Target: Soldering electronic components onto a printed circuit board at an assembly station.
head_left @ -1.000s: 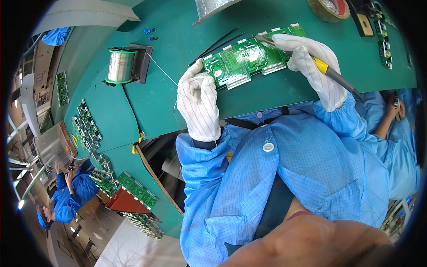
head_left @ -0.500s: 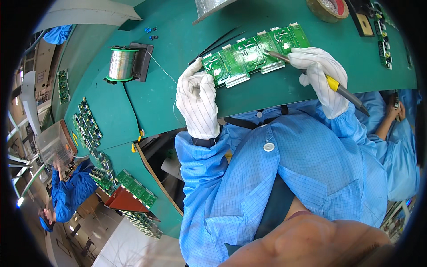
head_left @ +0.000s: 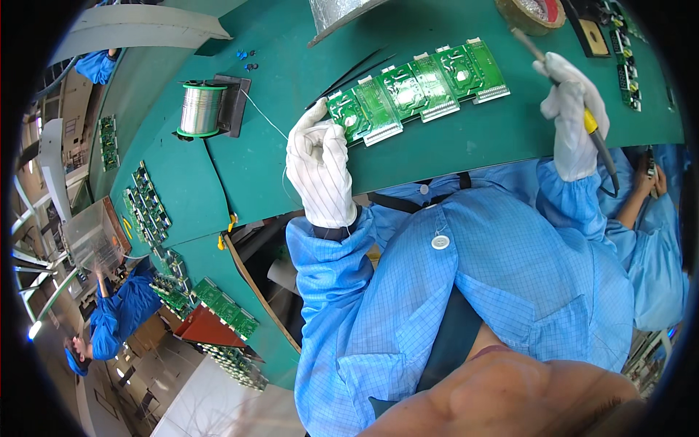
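Observation:
My left hand (head_left: 320, 164), in a striped white glove, pinches the left end of a long green circuit board (head_left: 415, 91). The board lies slightly tilted over the green table, with white connectors along its edges. A thin solder wire (head_left: 263, 114) runs from a spool (head_left: 200, 111) to my left hand; the fingers hide where it ends. To the right of the board, apart from it, my gloved right hand (head_left: 574, 120) grips a soldering iron (head_left: 590, 122) with a yellow band. Its tip points up and left, near a round brown container (head_left: 535, 16).
Behind the board lie thin black strips (head_left: 357, 76) and small blue parts (head_left: 246, 57). A sponge tray (head_left: 593, 36) sits at the far right. More circuit boards (head_left: 149, 204) line the left side, some by a red holder (head_left: 211, 326). Other people in blue are on both sides.
My right hand has lifted the soldering iron off the board and moved right, its tip now up by the round container. My left hand and the board have hardly moved.

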{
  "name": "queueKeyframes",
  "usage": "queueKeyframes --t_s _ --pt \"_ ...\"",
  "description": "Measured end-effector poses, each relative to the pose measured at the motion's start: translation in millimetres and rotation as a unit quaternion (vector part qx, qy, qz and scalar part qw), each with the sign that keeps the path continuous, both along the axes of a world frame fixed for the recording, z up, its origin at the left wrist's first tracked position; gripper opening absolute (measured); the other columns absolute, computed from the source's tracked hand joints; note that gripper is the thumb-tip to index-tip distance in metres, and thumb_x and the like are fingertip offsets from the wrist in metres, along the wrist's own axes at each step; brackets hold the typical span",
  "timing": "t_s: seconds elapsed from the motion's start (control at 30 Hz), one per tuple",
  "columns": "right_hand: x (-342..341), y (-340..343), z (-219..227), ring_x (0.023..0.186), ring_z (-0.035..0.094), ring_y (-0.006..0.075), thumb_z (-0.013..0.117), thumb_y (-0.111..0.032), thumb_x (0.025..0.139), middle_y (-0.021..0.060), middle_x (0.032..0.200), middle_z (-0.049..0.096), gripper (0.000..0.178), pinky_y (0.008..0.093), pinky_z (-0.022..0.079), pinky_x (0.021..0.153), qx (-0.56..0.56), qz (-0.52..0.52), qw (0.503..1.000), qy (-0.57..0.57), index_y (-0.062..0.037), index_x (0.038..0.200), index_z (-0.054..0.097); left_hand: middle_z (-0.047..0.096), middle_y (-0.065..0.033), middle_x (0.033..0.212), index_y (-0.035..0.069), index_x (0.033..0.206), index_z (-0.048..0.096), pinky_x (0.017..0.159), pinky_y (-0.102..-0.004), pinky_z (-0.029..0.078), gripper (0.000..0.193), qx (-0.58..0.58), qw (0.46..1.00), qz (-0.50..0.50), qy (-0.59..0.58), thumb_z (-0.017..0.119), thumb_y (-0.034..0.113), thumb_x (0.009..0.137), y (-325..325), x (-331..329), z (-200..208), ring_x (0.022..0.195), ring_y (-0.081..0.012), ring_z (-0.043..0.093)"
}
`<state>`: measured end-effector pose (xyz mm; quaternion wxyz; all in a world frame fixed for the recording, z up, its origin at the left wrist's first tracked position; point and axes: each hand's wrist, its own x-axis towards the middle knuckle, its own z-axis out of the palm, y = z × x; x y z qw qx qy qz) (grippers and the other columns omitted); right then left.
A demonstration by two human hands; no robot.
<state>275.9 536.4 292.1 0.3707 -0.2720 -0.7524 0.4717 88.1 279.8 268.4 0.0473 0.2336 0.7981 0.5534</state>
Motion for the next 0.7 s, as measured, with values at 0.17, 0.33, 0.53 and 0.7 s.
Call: queueKeyframes --t_s 0.17,0.33,0.53,0.7 --pt "-14 20 -2 0.112 0.066 0.0244 0.05 -0.046 0.105 0.014 0.113 0.072 0.058 0.0351 0.049 0.101 0.116 -0.05 0.992 -0.002 0.0043 0.131 0.061 0.066 -0.0187 0.122 -0.005 0.096 0.064 0.088 -0.0337 0.052 0.017 -0.002 1.0 0.001 -0.006 0.064 0.011 0.094 -1 0 -3 0.093 -0.0203 0.067" --pt "-8 22 -7 0.113 0.066 0.0228 0.055 -0.047 0.102 0.0151 0.118 0.071 0.055 0.0374 0.046 0.106 0.05 0.036 0.996 -0.058 0.0002 0.129 0.063 0.067 -0.0217 0.12 -0.005 0.093 0.062 0.073 -0.0258 0.05 0.029 0.028 0.999 0.001 -0.017 0.062 0.023 0.098 7 4 5 0.078 -0.0108 0.059" --pt "-32 -2 -6 0.11 0.069 0.0259 0.064 -0.003 0.096 0.0126 0.118 0.072 0.023 0.0345 0.055 0.097 0.186 0.148 0.971 -0.032 -0.003 0.119 0.066 0.069 -0.022 0.113 -0.006 0.094 0.063 0.074 -0.0285 0.051 0.038 0.02 0.999 -0.004 0.03 0.061 0.032 0.098 3 0 -2 0.08 -0.014 0.062" --pt "-33 -3 -15 0.112 0.069 0.0258 0.062 -0.002 0.096 0.012 0.12 0.071 0.022 0.0343 0.054 0.098 0.185 0.142 0.972 -0.015 -0.0042 0.118 0.066 0.069 -0.02 0.117 -0.006 0.094 0.064 0.076 -0.0297 0.052 0.035 -0.006 0.999 0.001 0.04 0.063 0.028 0.097 2 -1 -2 0.082 -0.016 0.064"
